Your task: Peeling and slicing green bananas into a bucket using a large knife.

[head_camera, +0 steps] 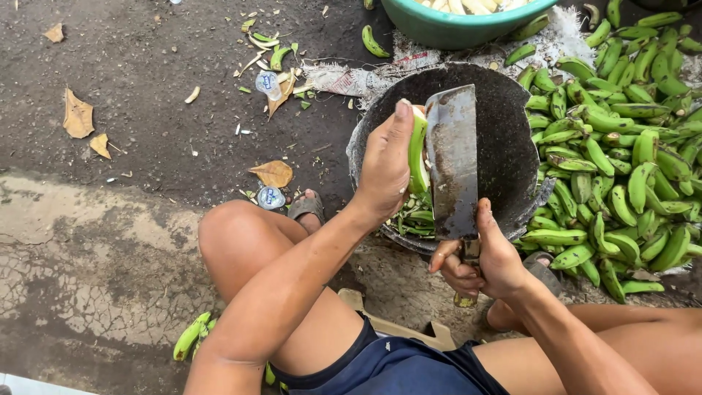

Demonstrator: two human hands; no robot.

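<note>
Head view: at the far left, dry leaves (77,115) are lying on the ground (131,58). Next, the left hand (385,164) is gripping a green banana (417,150), holding it upright over the near edge of the dark basin (512,146), its long axis running away from the body. Just right, touching the banana, a cleaver (453,164) is lying parallel to it, blade pointing away; the right hand (486,263) is closed around its handle. Banana heap (621,146) is filling the right side.
</note>
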